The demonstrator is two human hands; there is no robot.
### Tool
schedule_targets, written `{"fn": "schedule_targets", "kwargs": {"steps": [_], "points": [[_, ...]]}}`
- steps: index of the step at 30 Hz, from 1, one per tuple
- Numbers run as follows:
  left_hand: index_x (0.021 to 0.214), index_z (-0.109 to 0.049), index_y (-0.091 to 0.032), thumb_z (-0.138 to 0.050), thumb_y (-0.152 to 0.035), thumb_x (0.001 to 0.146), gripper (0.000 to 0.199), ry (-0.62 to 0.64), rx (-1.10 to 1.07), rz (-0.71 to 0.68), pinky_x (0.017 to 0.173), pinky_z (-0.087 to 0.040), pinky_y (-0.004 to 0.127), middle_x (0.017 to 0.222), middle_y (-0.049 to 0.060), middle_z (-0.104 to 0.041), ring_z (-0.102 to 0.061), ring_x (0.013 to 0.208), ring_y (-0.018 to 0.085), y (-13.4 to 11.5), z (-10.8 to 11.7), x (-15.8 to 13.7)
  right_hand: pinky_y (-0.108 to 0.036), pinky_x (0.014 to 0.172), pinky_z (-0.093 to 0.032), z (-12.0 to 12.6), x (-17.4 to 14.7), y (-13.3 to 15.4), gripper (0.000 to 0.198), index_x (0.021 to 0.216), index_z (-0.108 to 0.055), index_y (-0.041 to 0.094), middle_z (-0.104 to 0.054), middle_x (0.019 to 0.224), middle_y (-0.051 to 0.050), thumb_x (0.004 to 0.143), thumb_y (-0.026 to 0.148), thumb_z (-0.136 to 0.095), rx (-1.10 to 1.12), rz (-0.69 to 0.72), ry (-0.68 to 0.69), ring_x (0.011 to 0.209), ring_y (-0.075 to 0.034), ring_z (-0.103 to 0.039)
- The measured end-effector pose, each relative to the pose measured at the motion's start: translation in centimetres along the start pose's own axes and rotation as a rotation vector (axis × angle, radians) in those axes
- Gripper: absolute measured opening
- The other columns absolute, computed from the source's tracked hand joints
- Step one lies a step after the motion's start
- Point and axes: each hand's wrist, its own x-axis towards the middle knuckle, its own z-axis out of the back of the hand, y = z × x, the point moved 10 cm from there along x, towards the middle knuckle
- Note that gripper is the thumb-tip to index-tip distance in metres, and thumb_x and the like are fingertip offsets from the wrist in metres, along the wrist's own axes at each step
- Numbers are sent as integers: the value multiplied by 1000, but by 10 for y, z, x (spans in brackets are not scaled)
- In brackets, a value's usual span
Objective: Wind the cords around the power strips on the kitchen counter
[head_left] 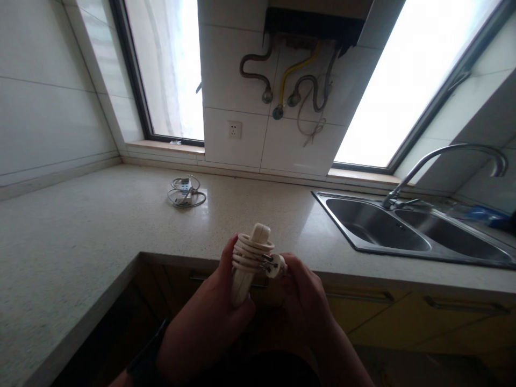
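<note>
A white power strip [242,286] stands tilted in my left hand [215,301], just in front of the counter edge. Its white cord [253,251] is wound in several loops around the strip's upper part. My left fingers and thumb are closed around the strip and the side of the coils. At the right of the coils, my right hand [302,282] grips the plug [276,266] at the cord's end. The plug's metal prongs point left, close to the loops. Whether the prongs touch the cord I cannot tell.
Another power strip [184,185] with a coiled grey cord lies on the pale countertop [113,215]. A double steel sink [374,220] with a curved faucet [443,156] is at the right. A wall socket [235,129] and hoses [258,75] are behind. Drawer handles [358,295] protrude below the counter.
</note>
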Motion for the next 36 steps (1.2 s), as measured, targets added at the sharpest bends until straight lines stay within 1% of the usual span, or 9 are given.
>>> {"fn": "schedule_targets", "kwargs": {"steps": [4, 9, 14, 18, 22, 26, 30, 33, 36], "points": [[158, 3, -24, -53, -13, 78, 99, -23, 69, 63, 100, -45, 46, 140, 17, -54, -62, 116, 29, -1, 3, 0, -4, 69, -40, 4, 0, 7, 16, 102, -56, 22, -63, 87, 4, 95, 17, -43, -63, 33, -89, 77, 2, -54], [158, 5, -22, -52, -12, 75, 102, -49, 150, 148, 92, -49, 46, 131, 18, -60, -66, 104, 30, -1, 7, -1, -7, 78, -46, 4, -1, 10, 18, 107, -57, 21, -65, 94, 1, 94, 16, -45, -166, 93, -124, 86, 0, -59], [158, 4, -22, -52, -14, 75, 101, -90, 225, 126, 91, -50, 45, 138, 20, -54, -67, 104, 30, -9, 14, -6, -12, 86, -51, -1, -2, 7, 19, 108, -58, 20, -68, 100, -1, 91, 15, -52, -234, 101, -89, 95, -4, -62], [158, 4, -21, -51, -16, 79, 97, -96, 251, 71, 89, -51, 42, 138, 20, -53, -68, 101, 29, -11, 16, -8, -15, 86, -53, 0, 0, 10, 15, 102, -60, 19, -69, 99, -3, 90, 15, -52, -226, 118, -96, 94, -6, -63], [158, 8, -21, -53, -14, 78, 100, -50, 203, 92, 89, -51, 44, 126, 19, -60, -67, 98, 28, 3, 8, -6, -14, 84, -54, 0, -1, 5, 17, 103, -62, 19, -70, 103, -5, 92, 19, -49, -123, 77, -60, 94, -6, -65], [158, 5, -25, -54, -16, 84, 95, 5, 33, 30, 102, -44, 44, 137, 17, -54, -60, 115, 27, 11, 0, -3, -9, 81, -53, -2, -13, -18, 21, 110, -60, 21, -70, 104, -3, 92, 21, -49, 73, -57, -75, 90, -2, -66], [158, 7, -26, -55, -26, 90, 92, 71, -204, 17, 104, -43, 45, 145, 18, -46, -56, 121, 27, 18, -2, -3, -13, 85, -57, -10, -29, -59, 25, 113, -59, 20, -71, 109, -4, 94, 32, -50, 382, -344, -173, 94, -4, -68], [158, 15, -29, -58, -25, 88, 101, 182, -321, -21, 103, -45, 46, 153, 18, -37, -53, 126, 28, 15, -8, -6, -18, 83, -60, -20, -32, -80, 30, 109, -59, 19, -71, 108, -5, 91, 42, -53, 641, -526, -242, 91, -6, -70], [156, 21, -29, -63, -19, 82, 113, 282, -269, -74, 114, -35, 48, 160, 16, -28, -38, 141, 30, 8, -14, -10, -16, 70, -60, -23, -26, -90, 36, 105, -58, 18, -73, 100, -6, 88, 50, -56, 869, -640, -288, 80, -7, -70]]}}
